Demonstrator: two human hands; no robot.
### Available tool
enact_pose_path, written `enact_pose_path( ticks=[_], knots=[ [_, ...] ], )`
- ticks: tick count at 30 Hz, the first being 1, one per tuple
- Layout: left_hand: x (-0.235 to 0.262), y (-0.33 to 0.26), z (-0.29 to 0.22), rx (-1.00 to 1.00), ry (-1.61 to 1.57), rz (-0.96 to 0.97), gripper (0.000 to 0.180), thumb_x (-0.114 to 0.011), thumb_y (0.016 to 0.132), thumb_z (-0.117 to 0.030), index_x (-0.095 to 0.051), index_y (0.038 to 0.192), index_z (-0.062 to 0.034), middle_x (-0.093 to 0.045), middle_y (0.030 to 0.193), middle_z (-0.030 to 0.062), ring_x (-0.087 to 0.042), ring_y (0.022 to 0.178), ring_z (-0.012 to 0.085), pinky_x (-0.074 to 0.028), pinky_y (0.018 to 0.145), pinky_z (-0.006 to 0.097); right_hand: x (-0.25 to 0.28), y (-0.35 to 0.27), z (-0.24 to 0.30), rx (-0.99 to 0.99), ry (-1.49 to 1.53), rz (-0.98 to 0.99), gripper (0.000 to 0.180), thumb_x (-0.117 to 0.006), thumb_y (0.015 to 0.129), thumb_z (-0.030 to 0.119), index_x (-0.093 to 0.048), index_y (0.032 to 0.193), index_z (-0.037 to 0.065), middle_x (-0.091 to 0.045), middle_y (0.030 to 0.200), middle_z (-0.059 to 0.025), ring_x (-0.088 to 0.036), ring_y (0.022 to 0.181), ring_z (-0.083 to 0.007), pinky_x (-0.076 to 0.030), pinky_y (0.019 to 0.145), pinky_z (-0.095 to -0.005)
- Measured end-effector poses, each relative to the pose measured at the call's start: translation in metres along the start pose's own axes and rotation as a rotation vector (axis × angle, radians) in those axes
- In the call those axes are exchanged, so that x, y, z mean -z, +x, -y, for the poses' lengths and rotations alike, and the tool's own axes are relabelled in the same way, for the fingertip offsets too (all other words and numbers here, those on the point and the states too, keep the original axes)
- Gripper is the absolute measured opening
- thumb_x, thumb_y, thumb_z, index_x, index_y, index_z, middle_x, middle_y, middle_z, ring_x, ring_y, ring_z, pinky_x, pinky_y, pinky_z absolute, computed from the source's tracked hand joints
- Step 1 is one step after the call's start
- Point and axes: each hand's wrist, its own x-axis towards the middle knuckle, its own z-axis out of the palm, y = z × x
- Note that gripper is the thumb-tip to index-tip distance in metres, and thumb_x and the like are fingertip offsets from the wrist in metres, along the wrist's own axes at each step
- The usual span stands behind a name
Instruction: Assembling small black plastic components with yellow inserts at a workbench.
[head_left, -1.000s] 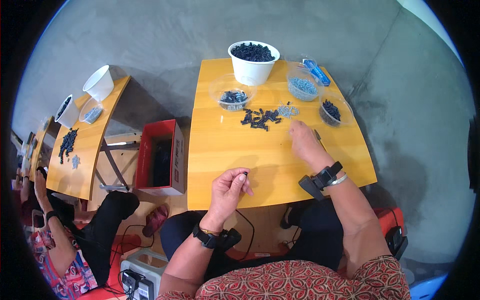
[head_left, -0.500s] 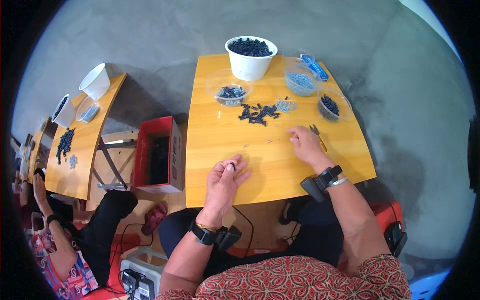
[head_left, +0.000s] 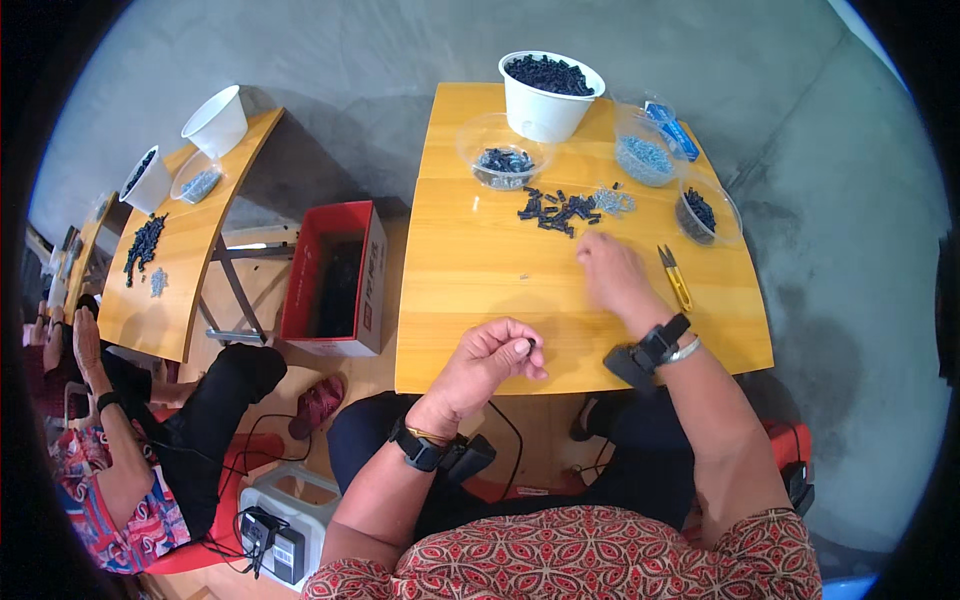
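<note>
My left hand (head_left: 488, 362) is over the table's near edge, with a small black plastic part (head_left: 530, 346) pinched between thumb and fingers. My right hand (head_left: 612, 272) is low over the wooden table (head_left: 470, 250), palm down. Its fingertips are blurred and partly hidden, so their hold cannot be made out. Just beyond it are a loose pile of black plastic parts (head_left: 560, 211) and a small heap of silvery screws (head_left: 614, 201). One tiny piece, perhaps a screw (head_left: 524, 277), lies between my hands. Yellow-handled thread snips (head_left: 676, 280) rest to the right of my right hand.
At the back stand a white bucket of black parts (head_left: 548, 112), a clear bowl with mixed parts (head_left: 503, 168), a bowl of screws (head_left: 645, 160) and a bowl of black parts (head_left: 698, 215). A red box (head_left: 375, 290) stands left, near another person's table (head_left: 190, 250).
My left hand has moved right, still pinching the black part. My right hand has turned more palm down and come nearer the pile. The view has shifted, so the table appears farther right.
</note>
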Motion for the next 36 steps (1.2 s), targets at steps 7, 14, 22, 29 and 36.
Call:
enact_pose_path(
  ticks=[7,14,22,29,36],
  knots=[
    [-0.002,0.0,-0.001,-0.022,-0.077,-0.06,0.015,-0.047,0.088,-0.012,-0.054,0.096,-0.0002,-0.052,0.075,0.0038,-0.052,0.067,0.0113,-0.048,0.067,0.026,0.001,0.009,0.031,0.251,0.296,0.072,0.01,-0.053,0.076,0.009,-0.052,0.085,0.005,-0.058,0.083,-0.0142,-0.055,0.079,-0.0351,-0.043,0.068,-0.0416],
    [-0.004,-0.002,0.0,-0.039,-0.122,-0.071,0.016,-0.049,0.087,-0.009,-0.055,0.098,0.0013,-0.052,0.074,0.0034,-0.051,0.065,0.0107,-0.048,0.066,0.026,-0.013,0.018,0.048,0.354,0.248,0.083,0.01,-0.053,0.076,0.009,-0.053,0.084,0.004,-0.057,0.081,-0.0152,-0.054,0.076,-0.0353,-0.044,0.064,-0.0419],
    [-0.005,0.001,0.002,-0.093,-0.083,-0.148,0.016,-0.049,0.086,-0.006,-0.055,0.099,0.0013,-0.056,0.077,0.0049,-0.055,0.07,0.0111,-0.051,0.07,0.029,0.013,-0.016,0.048,0.186,0.741,0.102,0.006,-0.052,0.077,0.001,-0.051,0.083,0.002,-0.055,0.071,-0.0052,-0.053,0.061,-0.016,-0.045,0.057,-0.0285],
    [-0.033,-0.008,-0.006,-0.225,-0.059,-0.183,0.015,-0.051,0.085,-0.006,-0.056,0.097,0.0004,-0.058,0.08,0.005,-0.056,0.071,0.0121,-0.051,0.071,0.029,0.049,-0.065,0.067,0.142,1.362,0.202,0.005,-0.051,0.082,0.002,-0.051,0.087,0.0,-0.052,0.075,-0.0017,-0.051,0.065,-0.0081,-0.044,0.06,-0.0212],
    [-0.057,-0.024,-0.024,-0.304,0.038,-0.203,0.016,-0.051,0.085,-0.006,-0.057,0.098,-0.0001,-0.06,0.087,0.0085,-0.059,0.077,0.0165,-0.05,0.072,0.028,0.072,-0.091,0.08,0.234,1.598,0.256,0.01,-0.05,0.084,0.003,-0.052,0.094,-0.001,-0.054,0.077,-0.0025,-0.052,0.067,-0.0086,-0.045,0.064,-0.0218]
  ],
)
